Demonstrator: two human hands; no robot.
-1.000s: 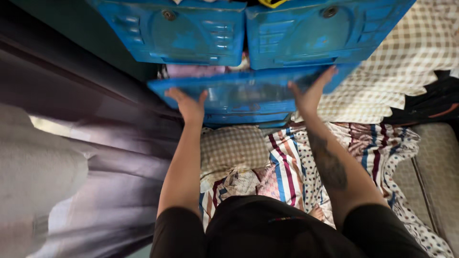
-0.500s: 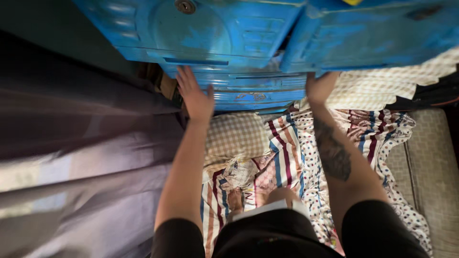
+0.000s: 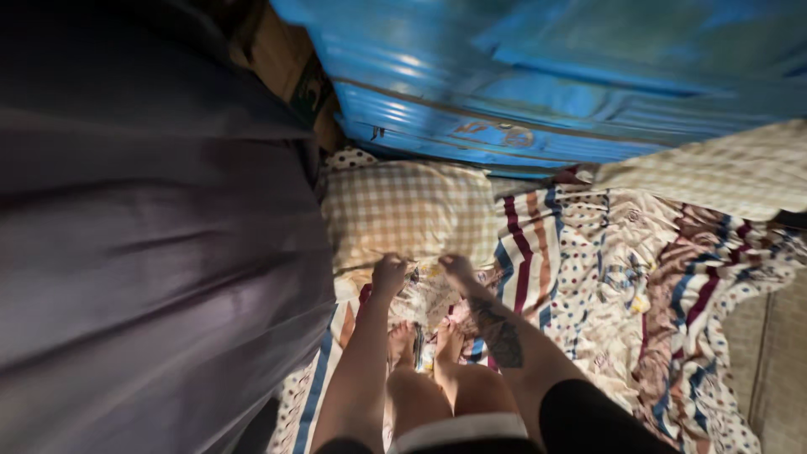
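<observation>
My left hand (image 3: 389,274) and my right hand (image 3: 458,269) are low down in front of my legs, both closed on a pale crumpled printed cloth (image 3: 424,296) that lies on the bedding. Just beyond them sits a checked beige pillow (image 3: 410,212). The blue plastic drawer cabinet (image 3: 504,92) stands above and behind the pillow, its drawers closed as far as the blur lets me tell. My bare feet (image 3: 424,340) stand on the cloth right below my hands.
A dark grey curtain (image 3: 151,227) fills the left side. A striped and dotted sheet (image 3: 605,277) covers the bed to the right, with a checked blanket (image 3: 714,172) over its far corner. A brown box (image 3: 286,59) sits left of the cabinet.
Both hands left the blue drawer, which went in, and dropped down to the printed cloth by my feet. The view tilted downward.
</observation>
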